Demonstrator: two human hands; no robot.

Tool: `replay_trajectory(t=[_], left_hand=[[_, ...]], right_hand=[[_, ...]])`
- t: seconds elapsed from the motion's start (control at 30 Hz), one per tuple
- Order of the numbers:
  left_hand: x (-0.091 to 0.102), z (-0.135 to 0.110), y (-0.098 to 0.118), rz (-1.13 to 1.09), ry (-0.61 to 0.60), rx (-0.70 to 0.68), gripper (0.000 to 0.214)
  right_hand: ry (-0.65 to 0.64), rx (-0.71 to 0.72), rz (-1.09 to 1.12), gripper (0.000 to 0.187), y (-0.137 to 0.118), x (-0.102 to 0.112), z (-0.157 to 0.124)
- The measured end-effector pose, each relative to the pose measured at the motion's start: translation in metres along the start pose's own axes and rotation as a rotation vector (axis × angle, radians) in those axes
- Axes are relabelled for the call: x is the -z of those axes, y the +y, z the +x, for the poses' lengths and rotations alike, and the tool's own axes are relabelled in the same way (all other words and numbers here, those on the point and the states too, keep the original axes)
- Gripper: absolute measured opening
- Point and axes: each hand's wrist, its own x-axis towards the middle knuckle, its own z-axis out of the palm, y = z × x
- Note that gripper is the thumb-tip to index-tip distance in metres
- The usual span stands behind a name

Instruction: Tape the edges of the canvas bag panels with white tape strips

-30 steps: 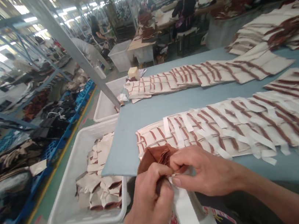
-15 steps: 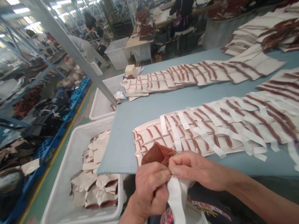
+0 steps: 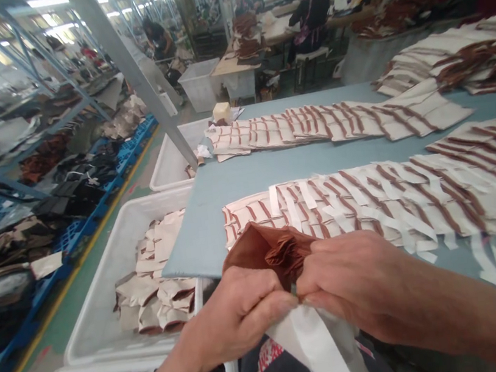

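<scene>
My left hand (image 3: 240, 313) and my right hand (image 3: 358, 284) are both closed, pinching a crumpled brown fabric piece (image 3: 269, 251) at the near edge of the blue table (image 3: 274, 176). White strips (image 3: 317, 352) hang down from the pinch toward my lap. Just beyond the hands lies a row of overlapping cream pieces with brown stripes and white strips (image 3: 371, 205).
Two more rows of cream striped pieces (image 3: 335, 121) lie farther back and at the right (image 3: 492, 148). White bins (image 3: 106, 292) with cream pieces stand at the left of the table. A slanted steel post (image 3: 140, 78) rises behind them. Racks with dark goods (image 3: 47, 202) fill the left. People sit far back.
Both hands have come closer together and tightened on the brown piece, which now bulges up and opens more. The white strips hang lower between the hands.
</scene>
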Motion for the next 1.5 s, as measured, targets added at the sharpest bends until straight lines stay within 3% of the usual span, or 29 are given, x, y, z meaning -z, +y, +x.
replay_trajectory(t=[0.1, 0.17, 0.37, 0.47, 0.57, 0.7, 0.83, 0.97, 1.07, 1.13, 1.27, 1.37, 1.5], left_hand=[[0.0, -0.007, 0.001, 0.226, 0.004, -0.143, 0.038], [0.0, -0.01, 0.003, 0.235, -0.012, -0.163, 0.035], [0.008, -0.01, 0.018, -0.003, -0.089, 0.04, 0.022], [0.011, -0.008, 0.028, 0.002, -0.119, 0.122, 0.019], [0.007, -0.006, 0.034, 0.056, -0.068, 0.134, 0.021], [-0.007, -0.003, 0.029, -0.099, 0.018, 0.164, 0.025], [-0.018, -0.007, 0.026, -0.401, -0.036, 0.252, 0.033], [-0.023, -0.014, 0.041, -0.258, -0.068, 0.216, 0.038], [-0.023, -0.017, 0.053, -0.146, -0.124, 0.073, 0.038], [-0.021, -0.016, 0.053, -0.16, -0.135, 0.008, 0.039], [-0.009, -0.012, 0.038, -0.097, 0.058, 0.0, 0.038], [0.009, -0.012, 0.024, 0.004, 0.108, 0.052, 0.039], [0.034, -0.013, 0.01, 0.14, 0.054, 0.095, 0.037]], right_hand=[[-0.051, -0.015, 0.004, 0.021, -0.003, -0.006, -0.003], [-0.08, -0.034, 0.0, 0.02, -0.005, -0.01, -0.006], [-0.035, 0.028, -0.128, 0.018, -0.018, -0.015, -0.014], [0.075, 0.096, -0.196, 0.026, -0.027, -0.012, -0.015], [0.109, 0.099, -0.202, 0.03, -0.026, -0.01, -0.011], [0.121, -0.004, -0.039, 0.025, -0.012, -0.009, -0.008], [0.077, -0.074, 0.18, 0.015, -0.01, -0.006, -0.015], [0.052, -0.067, 0.277, 0.011, -0.01, -0.003, -0.023], [0.104, -0.047, 0.329, 0.028, 0.01, -0.009, -0.027], [0.096, -0.054, 0.387, 0.037, 0.028, -0.015, -0.029], [0.08, -0.082, 0.474, 0.027, 0.051, -0.021, -0.033], [0.087, -0.088, 0.438, 0.005, 0.049, -0.013, -0.033], [0.14, -0.075, 0.4, 0.011, 0.038, 0.008, -0.026]])
